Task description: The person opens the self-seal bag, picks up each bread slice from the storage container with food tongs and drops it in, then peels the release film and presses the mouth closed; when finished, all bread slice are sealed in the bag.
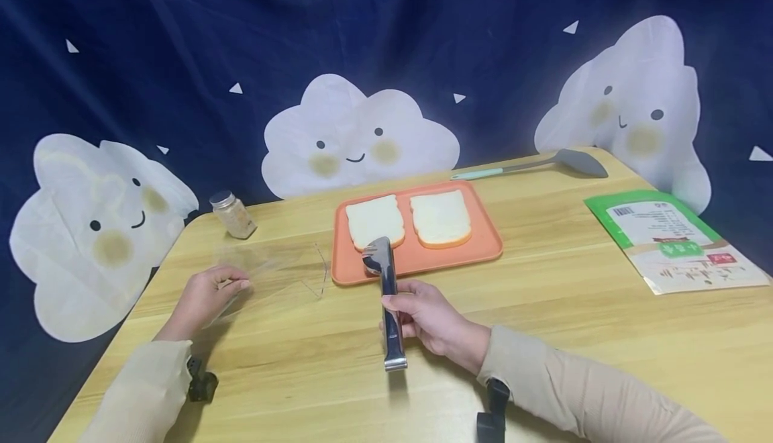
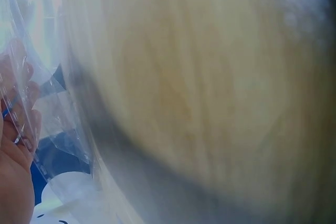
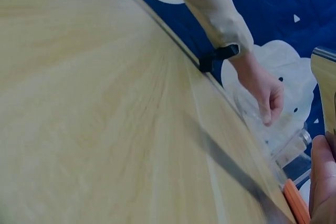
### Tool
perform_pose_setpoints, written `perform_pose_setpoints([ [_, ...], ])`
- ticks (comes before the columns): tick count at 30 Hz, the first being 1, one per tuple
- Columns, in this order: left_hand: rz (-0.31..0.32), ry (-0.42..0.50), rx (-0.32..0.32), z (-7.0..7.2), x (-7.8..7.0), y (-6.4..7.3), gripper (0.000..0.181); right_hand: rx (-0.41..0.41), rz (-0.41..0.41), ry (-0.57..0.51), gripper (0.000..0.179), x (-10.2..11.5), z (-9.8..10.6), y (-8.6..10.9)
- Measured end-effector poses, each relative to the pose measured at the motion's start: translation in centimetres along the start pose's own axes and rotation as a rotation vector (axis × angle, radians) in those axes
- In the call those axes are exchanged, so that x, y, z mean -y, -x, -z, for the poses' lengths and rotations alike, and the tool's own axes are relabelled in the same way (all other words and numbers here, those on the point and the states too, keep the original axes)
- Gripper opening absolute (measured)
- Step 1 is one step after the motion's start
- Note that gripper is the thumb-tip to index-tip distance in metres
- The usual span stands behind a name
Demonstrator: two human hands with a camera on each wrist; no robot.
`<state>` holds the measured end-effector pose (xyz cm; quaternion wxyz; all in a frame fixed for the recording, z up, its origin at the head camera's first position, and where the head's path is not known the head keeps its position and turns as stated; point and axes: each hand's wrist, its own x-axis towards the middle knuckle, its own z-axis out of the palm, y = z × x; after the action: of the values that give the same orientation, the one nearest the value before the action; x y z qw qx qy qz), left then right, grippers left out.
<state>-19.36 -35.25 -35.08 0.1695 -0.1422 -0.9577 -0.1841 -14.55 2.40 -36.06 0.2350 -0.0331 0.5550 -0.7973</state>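
Observation:
My left hand (image 1: 208, 299) pinches a clear plastic bag (image 1: 296, 272) that spreads over the table toward the tray. The left wrist view shows the crinkled film (image 2: 65, 124) in front of the fingers. Metal tongs (image 1: 393, 332) are gripped in my right hand (image 1: 437, 319), their heads pointing away from me. Those heads overlap the near edge of the left bread slice (image 1: 373, 218); whether they touch it I cannot tell. A second bread slice (image 1: 442, 218) lies beside it on the orange tray (image 1: 489, 245). Part of the tongs (image 3: 325, 85) shows at the right wrist view's edge.
A small jar with a metal lid (image 1: 233, 215) stands at the table's back left. Behind the tray lies a spatula (image 1: 537, 164) with a mint-green handle. At the right, a green and white packet (image 1: 676, 241) lies flat. A dark blue cloud-print curtain (image 1: 386, 33) hangs behind.

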Motion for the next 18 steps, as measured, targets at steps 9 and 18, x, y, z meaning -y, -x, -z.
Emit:
perform_pose_setpoints([
  [9,0.009,0.003,-0.004,0.0,0.3,0.1,0.006,-0.023,0.005,0.027,0.047,-0.1,0.4,-1.0],
  [18,0.008,0.003,-0.009,0.0,0.2,0.2,0.009,-0.048,0.009,0.057,0.044,0.2,0.6,-1.9],
])
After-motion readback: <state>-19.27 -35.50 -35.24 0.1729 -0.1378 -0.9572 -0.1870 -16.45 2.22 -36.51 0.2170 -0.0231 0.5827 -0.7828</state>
